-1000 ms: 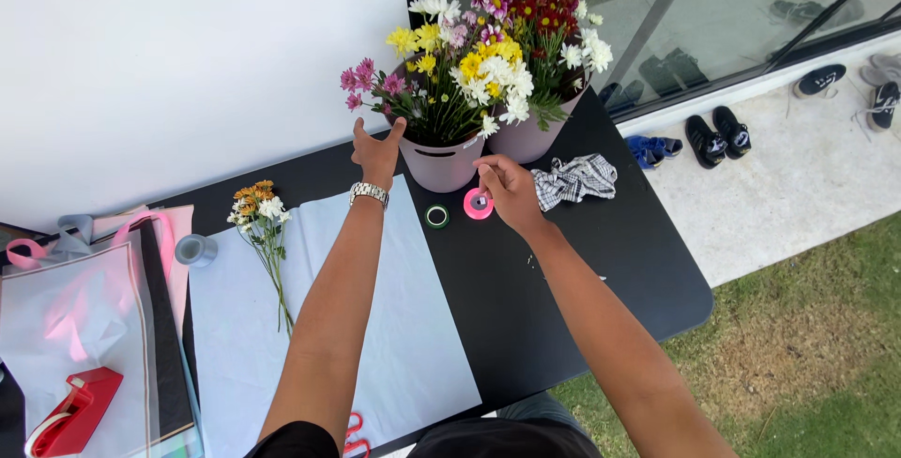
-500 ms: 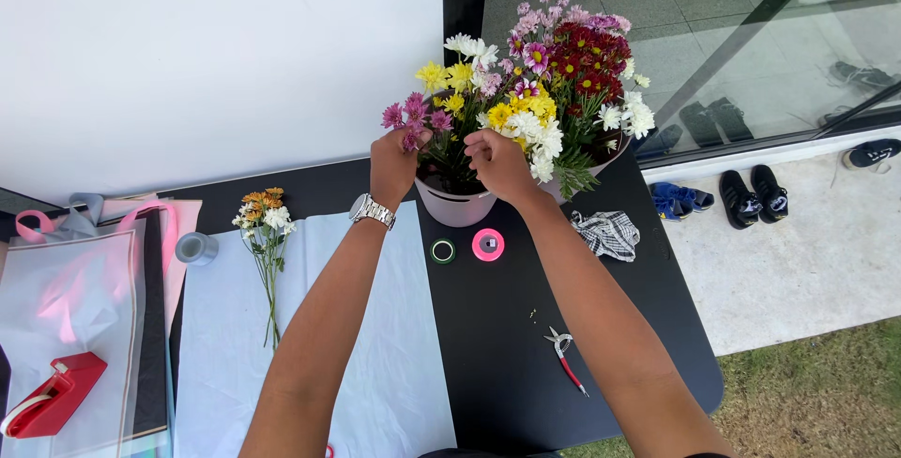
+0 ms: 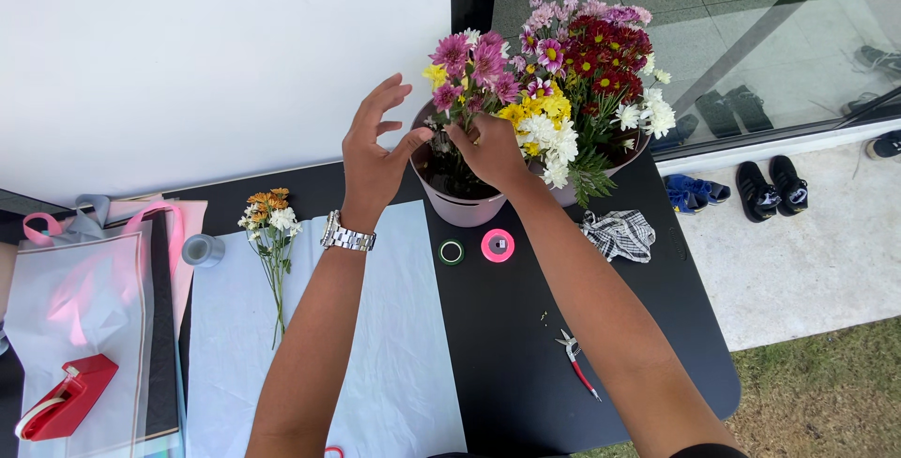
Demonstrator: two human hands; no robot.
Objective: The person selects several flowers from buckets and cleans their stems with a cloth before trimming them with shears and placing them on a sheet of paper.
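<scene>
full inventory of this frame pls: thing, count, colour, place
table: 1, black, centre
flower pots: 2, pink, far table edge
flowers: many, mixed pink, yellow, white and red, in the pots
small bunch: 1, orange and white, on the pale sheet
pale sheet: 1, light blue-white, on the table
pink tape roll: 1, in front of the pots
green tape roll: 1, beside the pink one
grey roll: 1, left of the bunch
snips: 1, red handles, right of the sheet
checked cloth: 1, black and white, right of the pots
tape dispenser: 1, red, lower left
shoes: several, dark and blue, on the ground at right
left hand: open, at the pot, wristwatch on
right hand: on the stems
</scene>
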